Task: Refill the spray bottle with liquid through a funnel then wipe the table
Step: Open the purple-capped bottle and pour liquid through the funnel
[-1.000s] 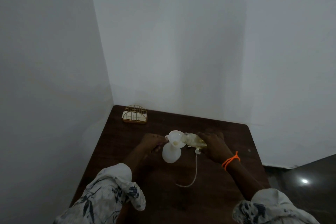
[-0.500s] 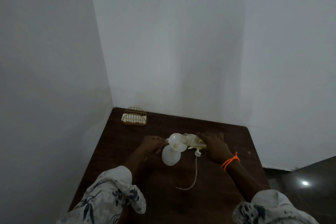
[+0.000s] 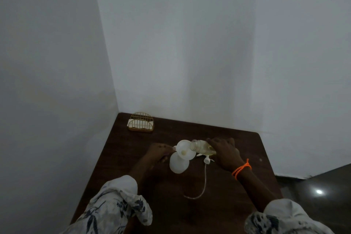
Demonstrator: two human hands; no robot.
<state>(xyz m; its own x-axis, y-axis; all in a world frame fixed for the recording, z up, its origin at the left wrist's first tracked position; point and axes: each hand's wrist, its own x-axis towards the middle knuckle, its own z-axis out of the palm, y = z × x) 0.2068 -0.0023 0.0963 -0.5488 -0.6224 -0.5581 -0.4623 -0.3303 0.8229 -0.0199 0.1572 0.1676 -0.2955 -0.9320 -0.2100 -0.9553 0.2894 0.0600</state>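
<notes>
Just below the middle of the frame, the white spray bottle (image 3: 178, 165) stands on the dark wooden surface (image 3: 218, 205), its neck up and a wide white funnel (image 3: 185, 151) seated in its mouth. The bottle's long axis runs upright, leaning slightly toward the upper right of the frame as the camera sees it. At the funnel's left edge, the left hand (image 3: 158, 153) pinches a small tab on the rim, its fingers (image 3: 167, 150) curled in against it, while the bottle body sits just right of that hand.

To the right, a clear refill bottle (image 3: 202, 147) with pale yellowish liquid lies almost on its side, its long axis running left to right and its open mouth pointing left over the funnel bowl. The right hand (image 3: 226, 153) grips it from above at the base end, fingers wrapped over it (an orange bead bracelet (image 3: 241, 170) circles that wrist).

Below the refill bottle, the removed sprayer head (image 3: 207, 159) rests on the surface, and its thin dip tube (image 3: 202, 186) trails down toward the lower centre in a curve. In the upper left corner of the surface, near the white walls, stands a gold wire napkin holder (image 3: 141, 121) holding white napkins. Floral-print sleeves (image 3: 114, 207) fill the bottom edge.
</notes>
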